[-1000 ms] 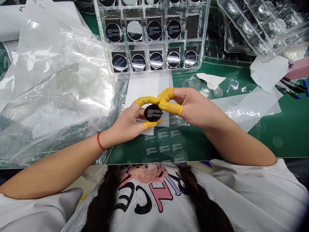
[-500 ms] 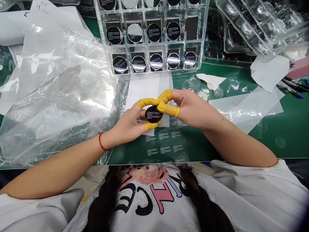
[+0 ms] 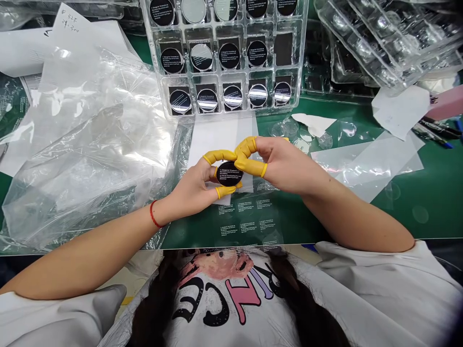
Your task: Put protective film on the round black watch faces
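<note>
A round black watch face point(image 3: 228, 175) with small white printed text is held over the table, its text side towards me. My left hand point(image 3: 193, 188) grips it between yellow-covered fingertips, with the thumb at the lower edge and a finger along the top. The yellow-covered thumb and fingers of my right hand point(image 3: 277, 161) are pinched together at its upper right rim; any thin film between them cannot be made out. Below lies a clear sheet of printed labels point(image 3: 241, 224). White paper point(image 3: 208, 132) lies beyond my hands.
A clear compartment tray point(image 3: 231, 115) at the back holds several similar round watch faces. Crumpled plastic film point(image 3: 90, 140) covers the left side. To the right lie translucent sheets point(image 3: 372, 154), a torn white paper point(image 3: 401, 108), pens point(image 3: 432, 132) and stacked clear trays point(image 3: 383, 53).
The whole view has shifted slightly. Both hands keep the same grip on the watch face, which has tilted a little.
</note>
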Motion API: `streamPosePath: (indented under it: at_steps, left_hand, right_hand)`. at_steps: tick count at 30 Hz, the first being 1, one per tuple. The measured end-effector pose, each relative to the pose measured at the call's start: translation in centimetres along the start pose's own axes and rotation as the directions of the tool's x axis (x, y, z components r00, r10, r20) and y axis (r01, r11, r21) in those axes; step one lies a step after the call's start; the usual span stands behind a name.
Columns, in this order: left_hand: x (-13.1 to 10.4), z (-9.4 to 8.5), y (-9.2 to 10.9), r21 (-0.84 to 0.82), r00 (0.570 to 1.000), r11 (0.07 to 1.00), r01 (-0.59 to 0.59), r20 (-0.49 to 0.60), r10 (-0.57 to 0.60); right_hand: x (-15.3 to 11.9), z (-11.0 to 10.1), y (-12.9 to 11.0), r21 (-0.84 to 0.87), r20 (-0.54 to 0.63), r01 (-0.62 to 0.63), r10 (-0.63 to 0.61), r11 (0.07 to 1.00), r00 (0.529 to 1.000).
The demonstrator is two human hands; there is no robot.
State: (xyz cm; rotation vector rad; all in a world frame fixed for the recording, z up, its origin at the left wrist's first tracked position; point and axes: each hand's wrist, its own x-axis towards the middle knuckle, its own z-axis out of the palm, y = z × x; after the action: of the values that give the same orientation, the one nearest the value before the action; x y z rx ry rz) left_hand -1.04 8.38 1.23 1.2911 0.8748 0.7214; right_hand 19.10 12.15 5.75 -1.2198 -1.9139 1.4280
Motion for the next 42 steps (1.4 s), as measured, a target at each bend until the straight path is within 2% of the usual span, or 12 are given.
streamPosePath:
  at_steps: [9,19,37,40,42]
  left_hand:
    - [0.0,-0.1,-0.3,0.012,1.0,1.0,0.019,0.001,-0.019]
    - [0.1,0.0,-0.3,0.028,1.0,1.0,0.011,-0.003,-0.011]
    - [0.0,0.0,-0.4,0.026,1.0,0.999,0.026,-0.007,-0.026]
    - [0.0,0.0,-0.4,0.004,0.999,0.999,0.041,-0.001,-0.041]
    - [0.1,-0.1,-0.4,-0.021,0.999,0.999,0.046,0.005,-0.046]
  right_hand:
    - [0.2,-0.2,-0.2,-0.026,0.037,-0.022,0.023,0.999,0.999]
    - [0.0,0.0,-0.2,-0.042,-0.005,-0.028,0.027,0.999,1.0]
    - [0.0,0.3,0.0,-0.06,-0.008,0.002,-0.003,0.998,1.0]
    - [-0.1,0.2,-0.2,-0.108,-0.005,0.027,-0.028,0.994,1.0]
    - [-0.3,-0.8,-0.8,-0.2,-0.04,0.054,-0.063,0.978,0.997]
